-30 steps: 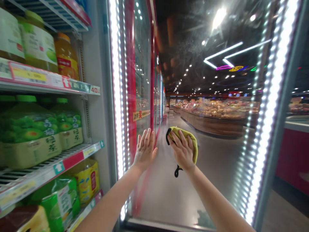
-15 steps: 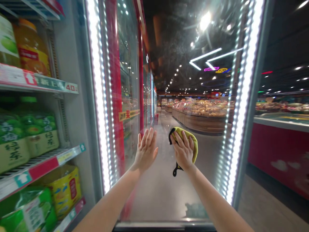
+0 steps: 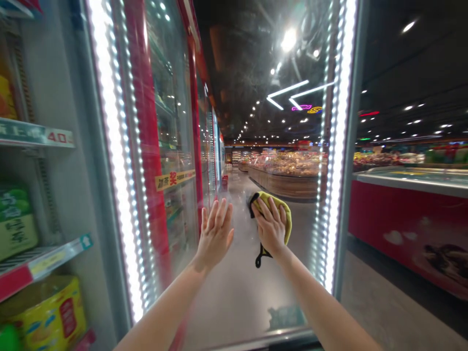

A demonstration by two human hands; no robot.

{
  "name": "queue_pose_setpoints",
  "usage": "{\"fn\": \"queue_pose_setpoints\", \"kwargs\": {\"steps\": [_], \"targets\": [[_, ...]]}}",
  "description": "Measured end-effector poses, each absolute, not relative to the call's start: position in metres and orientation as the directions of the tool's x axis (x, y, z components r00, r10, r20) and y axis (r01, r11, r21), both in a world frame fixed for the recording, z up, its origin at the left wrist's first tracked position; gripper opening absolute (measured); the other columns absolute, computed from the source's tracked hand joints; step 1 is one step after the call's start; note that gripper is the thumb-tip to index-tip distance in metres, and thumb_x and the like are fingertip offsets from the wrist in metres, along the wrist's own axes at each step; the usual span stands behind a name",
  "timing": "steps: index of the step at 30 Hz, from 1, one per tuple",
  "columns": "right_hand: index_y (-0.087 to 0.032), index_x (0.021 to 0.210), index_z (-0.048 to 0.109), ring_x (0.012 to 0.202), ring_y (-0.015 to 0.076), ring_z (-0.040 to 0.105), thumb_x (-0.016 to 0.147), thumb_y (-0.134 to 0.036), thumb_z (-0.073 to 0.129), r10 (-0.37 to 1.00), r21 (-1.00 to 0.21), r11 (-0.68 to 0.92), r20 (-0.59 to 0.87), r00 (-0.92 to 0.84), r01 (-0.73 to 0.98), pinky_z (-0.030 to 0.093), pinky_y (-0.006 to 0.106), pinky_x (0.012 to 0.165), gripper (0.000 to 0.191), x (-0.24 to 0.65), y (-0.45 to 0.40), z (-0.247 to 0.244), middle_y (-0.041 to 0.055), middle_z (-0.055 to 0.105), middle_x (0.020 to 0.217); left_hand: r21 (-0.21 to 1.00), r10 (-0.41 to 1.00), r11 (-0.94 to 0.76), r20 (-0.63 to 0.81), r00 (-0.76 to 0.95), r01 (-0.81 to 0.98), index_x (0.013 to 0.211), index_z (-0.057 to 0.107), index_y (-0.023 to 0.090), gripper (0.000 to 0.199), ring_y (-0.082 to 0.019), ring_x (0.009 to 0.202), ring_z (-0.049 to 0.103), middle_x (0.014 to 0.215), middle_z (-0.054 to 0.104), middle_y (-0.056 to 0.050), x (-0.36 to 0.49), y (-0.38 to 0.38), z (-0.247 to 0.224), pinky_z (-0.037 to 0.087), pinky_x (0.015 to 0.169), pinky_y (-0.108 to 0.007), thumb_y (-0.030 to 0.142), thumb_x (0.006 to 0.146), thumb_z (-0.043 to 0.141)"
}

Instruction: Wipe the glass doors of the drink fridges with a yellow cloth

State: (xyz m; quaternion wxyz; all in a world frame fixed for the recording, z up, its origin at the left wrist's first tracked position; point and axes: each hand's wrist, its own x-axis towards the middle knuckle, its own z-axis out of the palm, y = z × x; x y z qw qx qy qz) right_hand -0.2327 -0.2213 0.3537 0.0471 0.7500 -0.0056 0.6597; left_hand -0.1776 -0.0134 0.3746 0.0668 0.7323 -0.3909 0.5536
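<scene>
A glass door [image 3: 241,287] edged with bright LED strips stands in front of me. My left hand [image 3: 215,235] is raised near the middle of the pane, fingers up and slightly apart, holding nothing. To its right, my right hand [image 3: 271,226] presses a yellow-green cloth [image 3: 288,225] with black trim flat against the glass, fingers spread over it. A black loop [image 3: 258,262] of the cloth hangs below the palm.
Shelves with green drink packs [image 3: 16,219] and a yellow bag [image 3: 51,312] are at the left. Through the glass show red-framed coolers [image 3: 197,122] and a produce stand [image 3: 285,180]. A red chest freezer [image 3: 398,219] stands at the right.
The view has turned right, so the door and shelves sit further left in the picture. Both hands have shifted slightly left in the picture, the right one still on the cloth.
</scene>
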Motion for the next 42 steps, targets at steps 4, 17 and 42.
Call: {"fn": "queue_pose_setpoints", "kwargs": {"steps": [4,17,42], "targets": [[-0.033,0.144,0.058,0.149,0.0257,0.039,0.103,-0.024,0.044,-0.066,-0.059,-0.993,0.996,0.061,-0.098,0.025,0.051,0.124,0.044,-0.233,-0.259,0.379,0.0015,0.057,0.151,-0.359,-0.538,-0.631,0.841,0.054,-0.688,0.164,0.003,0.022,0.095,-0.032,0.158,0.014,0.167,0.030,-0.015,-0.179,-0.033,0.373,0.011,0.128,-0.059,0.023,0.092,0.064],[-0.031,0.140,0.062,0.150,0.0268,0.037,0.101,-0.019,0.041,-0.212,-0.209,-0.970,0.977,0.012,-0.125,0.027,0.056,0.123,0.045,-0.233,-0.309,0.334,0.0034,0.058,0.150,-0.402,-0.626,-0.539,0.779,0.032,-0.740,0.164,0.012,0.023,0.096,-0.032,0.158,0.010,0.168,0.025,-0.012,-0.183,-0.080,0.357,-0.001,0.128,-0.061,0.026,0.087,0.069],[-0.025,0.156,0.041,0.132,0.0258,0.053,0.090,-0.002,0.042,-0.520,-0.523,-0.819,0.850,-0.081,-0.237,0.047,0.043,0.106,0.070,-0.237,-0.348,0.295,0.0089,0.053,0.154,-0.394,-0.602,-0.349,0.790,-0.119,-0.850,0.163,0.020,0.028,0.090,-0.029,0.158,0.017,0.170,0.020,-0.007,-0.171,-0.141,0.335,0.014,0.130,-0.048,0.023,0.087,0.069]]}}
